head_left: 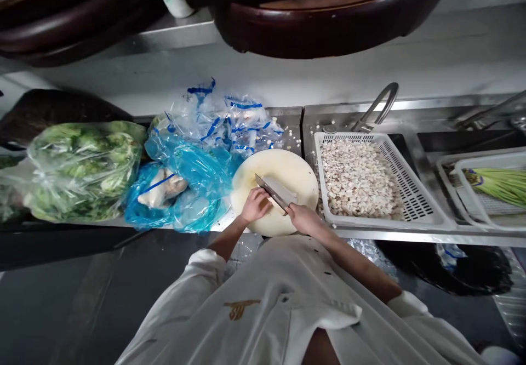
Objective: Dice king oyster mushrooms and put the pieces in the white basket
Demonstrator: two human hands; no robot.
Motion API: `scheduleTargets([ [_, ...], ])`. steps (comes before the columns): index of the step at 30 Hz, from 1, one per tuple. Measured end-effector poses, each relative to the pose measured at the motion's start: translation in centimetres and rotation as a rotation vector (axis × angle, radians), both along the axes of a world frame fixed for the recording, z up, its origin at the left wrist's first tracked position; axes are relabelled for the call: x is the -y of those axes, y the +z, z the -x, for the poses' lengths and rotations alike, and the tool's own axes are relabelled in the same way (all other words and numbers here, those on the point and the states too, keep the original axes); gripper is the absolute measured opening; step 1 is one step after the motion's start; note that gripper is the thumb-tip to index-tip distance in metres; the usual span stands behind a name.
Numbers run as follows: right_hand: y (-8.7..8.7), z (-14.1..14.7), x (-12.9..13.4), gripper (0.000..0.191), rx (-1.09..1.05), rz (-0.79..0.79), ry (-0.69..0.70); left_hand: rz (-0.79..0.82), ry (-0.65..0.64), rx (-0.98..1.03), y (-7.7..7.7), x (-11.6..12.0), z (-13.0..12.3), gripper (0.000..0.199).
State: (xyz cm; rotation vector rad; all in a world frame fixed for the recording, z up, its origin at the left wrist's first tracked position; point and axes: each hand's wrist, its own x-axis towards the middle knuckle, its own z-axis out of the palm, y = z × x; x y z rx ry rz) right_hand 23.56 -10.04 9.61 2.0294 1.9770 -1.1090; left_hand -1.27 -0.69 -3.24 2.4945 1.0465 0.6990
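The steel tabletop (370,235) runs along under everything, with the round chopping board (263,162) as its centre. Well to the board's left sits a clear bag of leafy greens (86,167); to its right, a white basket (382,223) stands just beside it; a crumpled blue bag (193,162) lies close against its left side. On the board is the knife (270,191), its handle gripped in the right hand (302,217), blade slanting away to the left. The left hand (255,205) is curled over the board's near left part, fingertips by the blade — whether they pinch anything, I cannot tell. Beyond the blade, a pale piece (287,192) lies on the board. The step in hand looks like cutting; another stroke would call for a steady piece and tucked fingertips — clear of the edge.
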Motion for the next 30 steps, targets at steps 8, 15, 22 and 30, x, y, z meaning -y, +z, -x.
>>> scheduleTargets([
  [8,-1.2,-4.8,0.6,0.042,0.05,-0.085,-0.259,0.036,-0.272,-0.385,3.9,-3.0,-3.8,0.085],
  [15,-4.0,-5.5,1.7,0.037,0.012,-0.033,-0.207,0.048,-0.275,-0.478,4.6,-3.7,-4.8,0.083],
  [22,-4.8,-6.1,1.3,0.035,0.001,-0.041,-0.195,0.054,-0.294,-0.563,4.8,-3.8,-5.2,0.061],
  [30,-4.5,-5.8,1.3,0.037,0.042,-0.026,-0.202,0.213,-0.451,-0.682,6.5,-4.4,-0.7,0.062],
])
